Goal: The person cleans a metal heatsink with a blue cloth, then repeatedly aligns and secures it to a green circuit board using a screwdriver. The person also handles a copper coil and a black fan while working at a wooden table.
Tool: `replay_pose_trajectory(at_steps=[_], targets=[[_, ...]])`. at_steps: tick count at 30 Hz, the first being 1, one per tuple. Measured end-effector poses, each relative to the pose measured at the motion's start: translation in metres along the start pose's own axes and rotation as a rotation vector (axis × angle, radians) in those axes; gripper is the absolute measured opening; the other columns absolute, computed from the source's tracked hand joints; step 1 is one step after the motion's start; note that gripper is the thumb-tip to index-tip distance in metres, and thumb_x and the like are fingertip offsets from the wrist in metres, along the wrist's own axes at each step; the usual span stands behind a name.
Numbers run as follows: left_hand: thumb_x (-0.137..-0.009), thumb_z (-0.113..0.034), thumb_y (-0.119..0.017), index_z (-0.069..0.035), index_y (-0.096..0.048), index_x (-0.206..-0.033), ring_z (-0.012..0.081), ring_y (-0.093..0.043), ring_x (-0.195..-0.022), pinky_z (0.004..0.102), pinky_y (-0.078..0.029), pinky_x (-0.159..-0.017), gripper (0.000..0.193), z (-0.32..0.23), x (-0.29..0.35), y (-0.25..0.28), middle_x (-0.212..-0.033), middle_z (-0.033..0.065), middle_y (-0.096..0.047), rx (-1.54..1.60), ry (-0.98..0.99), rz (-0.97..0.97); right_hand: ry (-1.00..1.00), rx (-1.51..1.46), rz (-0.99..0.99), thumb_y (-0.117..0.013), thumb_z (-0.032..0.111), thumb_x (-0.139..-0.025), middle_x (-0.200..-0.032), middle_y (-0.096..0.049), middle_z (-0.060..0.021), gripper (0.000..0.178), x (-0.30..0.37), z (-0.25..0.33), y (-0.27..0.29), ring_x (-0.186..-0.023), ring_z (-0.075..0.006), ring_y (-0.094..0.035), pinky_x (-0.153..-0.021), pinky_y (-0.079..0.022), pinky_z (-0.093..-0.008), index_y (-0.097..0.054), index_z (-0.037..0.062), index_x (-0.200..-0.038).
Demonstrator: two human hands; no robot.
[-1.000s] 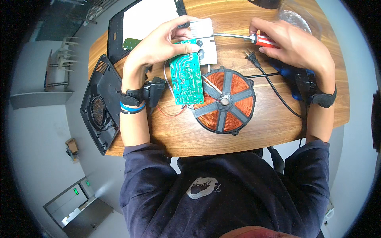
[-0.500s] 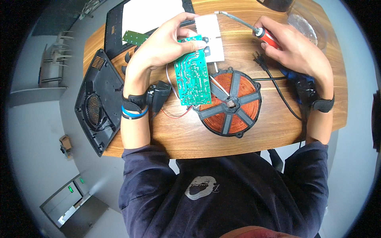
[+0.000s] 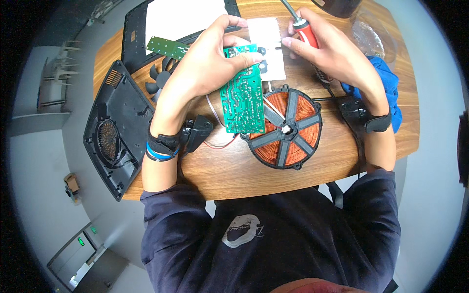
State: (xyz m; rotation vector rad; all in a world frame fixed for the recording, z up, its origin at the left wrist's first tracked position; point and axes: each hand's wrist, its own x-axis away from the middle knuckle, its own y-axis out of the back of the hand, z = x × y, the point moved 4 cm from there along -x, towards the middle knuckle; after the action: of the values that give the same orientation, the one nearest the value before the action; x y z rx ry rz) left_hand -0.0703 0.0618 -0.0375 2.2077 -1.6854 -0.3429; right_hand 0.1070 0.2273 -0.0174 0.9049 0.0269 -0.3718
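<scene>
My left hand (image 3: 207,61) grips a green circuit board (image 3: 243,100), thumb on its soldered face and fingers behind its top. A pale metal heat sink (image 3: 268,34) is joined to the board's right side, with dark components along the seam. In my right hand (image 3: 337,56) is a red-handled screwdriver (image 3: 306,33), its shaft pointing up and left past the top edge, so the tip is out of view. The right fingertips are beside the heat sink's right edge. Below the board lies a round copper induction coil (image 3: 303,124) with black spokes; the board's lower right corner overlaps it.
To the left lie a black plastic housing (image 3: 117,141), a black fan (image 3: 161,75) and a narrow green board (image 3: 166,47). A dark panel (image 3: 134,36) carries a white sheet. At right are a blue cloth (image 3: 386,83), a clear plastic container (image 3: 373,34) and a black cord (image 3: 360,146).
My right hand has moved up and left to the heat sink, and the screwdriver has swung more upright. The board, still in my left hand, sits slightly further right.
</scene>
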Motion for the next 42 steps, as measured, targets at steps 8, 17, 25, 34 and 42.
replay_pose_trajectory(at_steps=[8,17,25,34,42], targets=[[-0.099,0.000,-0.080,-0.004,-0.051,-0.148,0.0144,-0.073,-0.106,0.0285,-0.062,-0.087,0.057,0.010,-0.002,-0.004,-0.114,0.0122,-0.079,-0.046,-0.053,-0.019,-0.092,0.053,-0.005,-0.077,0.038,-0.105,-0.108,-0.072,-0.0166,0.047,0.000,0.003,-0.008,-0.098,-0.0276,-0.069,-0.090,-0.056,-0.0398,-0.061,0.0030,-0.131],[-0.095,-0.003,-0.085,-0.001,-0.053,-0.146,0.0142,-0.074,-0.105,0.0306,-0.062,-0.089,0.060,0.000,-0.001,-0.010,-0.117,0.0127,-0.080,-0.185,-0.139,-0.089,-0.083,0.009,-0.030,-0.080,0.035,-0.102,-0.116,-0.074,-0.0182,0.056,0.007,-0.004,-0.011,-0.105,-0.0301,-0.072,-0.094,-0.056,-0.0416,-0.060,0.0032,-0.143],[-0.090,-0.013,-0.091,0.004,-0.056,-0.147,0.0153,-0.073,-0.105,0.0317,-0.061,-0.096,0.069,-0.016,0.007,-0.009,-0.113,0.0122,-0.079,-0.270,-0.220,-0.144,-0.207,-0.190,0.124,-0.068,0.023,-0.107,-0.110,-0.071,-0.0177,0.030,-0.001,0.014,0.004,-0.101,-0.0245,-0.070,-0.092,-0.056,-0.0369,-0.061,0.0015,-0.127],[-0.088,-0.014,-0.095,0.003,-0.071,-0.126,0.0082,-0.071,-0.097,0.0261,-0.060,-0.086,0.048,-0.024,0.010,0.000,-0.107,0.0031,-0.077,-0.185,0.032,0.102,-0.158,-0.456,0.106,-0.074,0.023,-0.104,-0.128,-0.067,-0.0124,0.042,0.003,0.019,0.006,-0.118,-0.0200,-0.066,-0.106,-0.053,-0.0357,-0.057,0.0007,-0.136],[-0.089,-0.014,-0.094,-0.005,-0.069,-0.105,0.0045,-0.067,-0.087,0.0228,-0.057,-0.077,0.032,-0.022,0.014,0.003,-0.095,-0.0022,-0.072,-0.152,0.010,0.055,-0.181,-0.442,0.150,-0.072,0.024,-0.104,-0.130,-0.070,-0.0167,0.049,-0.002,0.019,0.002,-0.123,-0.0230,-0.067,-0.110,-0.052,-0.0367,-0.058,0.0003,-0.144]])
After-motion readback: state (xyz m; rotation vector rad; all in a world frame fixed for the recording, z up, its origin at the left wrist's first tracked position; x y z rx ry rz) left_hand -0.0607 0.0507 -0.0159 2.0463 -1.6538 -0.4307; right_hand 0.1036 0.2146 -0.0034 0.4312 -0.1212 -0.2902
